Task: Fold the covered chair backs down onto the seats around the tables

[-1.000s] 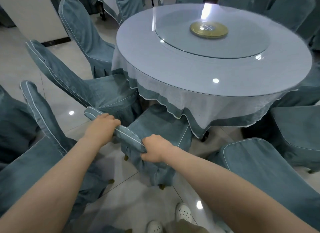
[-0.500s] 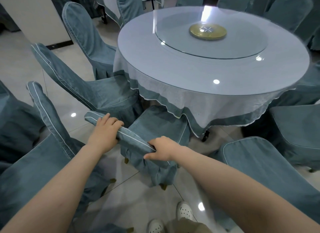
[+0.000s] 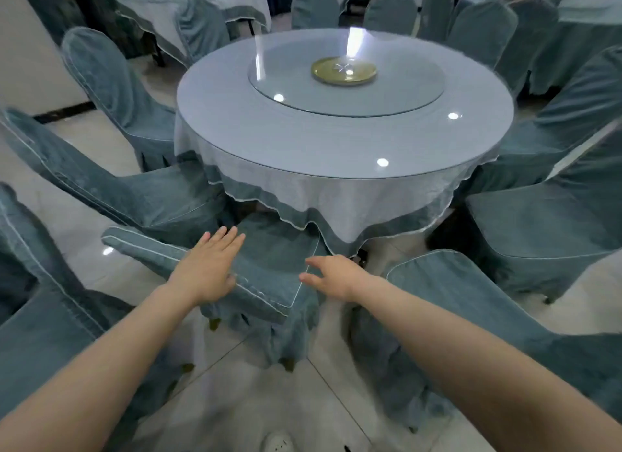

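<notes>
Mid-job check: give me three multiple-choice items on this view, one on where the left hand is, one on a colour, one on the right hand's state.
1. Where is the left hand?
A. on the folded chair back
B. on the tabletop
C. on the floor

2. What colour is the disc at the centre of the glass turntable?
A. red
B. gold
C. black

3. How is the right hand?
A. fisted
B. gripping the tablecloth
C. open, holding nothing

Key: 1 A, its palm lies flat on it; 2 B, it shines brassy gold; 3 C, its fingers are spread beside the chair.
</notes>
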{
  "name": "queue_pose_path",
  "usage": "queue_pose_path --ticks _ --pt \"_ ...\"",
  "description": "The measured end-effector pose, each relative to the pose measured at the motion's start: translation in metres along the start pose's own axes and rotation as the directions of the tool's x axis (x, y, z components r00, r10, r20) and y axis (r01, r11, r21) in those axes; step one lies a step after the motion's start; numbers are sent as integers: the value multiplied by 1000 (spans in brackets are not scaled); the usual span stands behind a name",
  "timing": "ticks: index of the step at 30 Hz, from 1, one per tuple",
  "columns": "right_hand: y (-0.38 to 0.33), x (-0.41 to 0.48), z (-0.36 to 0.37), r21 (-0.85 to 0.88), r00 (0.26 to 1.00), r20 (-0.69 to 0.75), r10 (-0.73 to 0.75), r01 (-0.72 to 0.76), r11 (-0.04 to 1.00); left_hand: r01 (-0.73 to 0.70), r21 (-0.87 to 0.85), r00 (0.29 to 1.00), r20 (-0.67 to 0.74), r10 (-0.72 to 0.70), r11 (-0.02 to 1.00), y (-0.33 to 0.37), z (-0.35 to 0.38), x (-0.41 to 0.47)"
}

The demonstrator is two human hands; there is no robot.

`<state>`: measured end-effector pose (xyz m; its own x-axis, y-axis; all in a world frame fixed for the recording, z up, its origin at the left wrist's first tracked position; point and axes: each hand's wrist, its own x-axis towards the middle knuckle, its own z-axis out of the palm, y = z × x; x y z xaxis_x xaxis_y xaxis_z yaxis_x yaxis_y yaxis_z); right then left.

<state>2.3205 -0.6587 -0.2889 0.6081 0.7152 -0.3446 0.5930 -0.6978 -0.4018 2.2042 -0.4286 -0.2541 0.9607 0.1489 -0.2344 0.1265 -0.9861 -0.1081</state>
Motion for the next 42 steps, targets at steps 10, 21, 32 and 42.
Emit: queue_pose_path --ticks 10,21,32,42 --pt "132 -95 -50 33 995 -95 -7 11 999 88 -115 992 -86 -98 989 148 -28 7" --pt "229 -201 -64 23 994 -110 -11 14 1000 142 -354 969 -142 -203 924 261 -25 -35" --pt "282 -298 -49 28 976 -148 157 -154 988 55 -437 985 -121 -120 898 320 1 -88" --pt "333 -406 -35 -149 950 -114 290 -305 941 30 -502 999 -16 -44 864 406 5 -113"
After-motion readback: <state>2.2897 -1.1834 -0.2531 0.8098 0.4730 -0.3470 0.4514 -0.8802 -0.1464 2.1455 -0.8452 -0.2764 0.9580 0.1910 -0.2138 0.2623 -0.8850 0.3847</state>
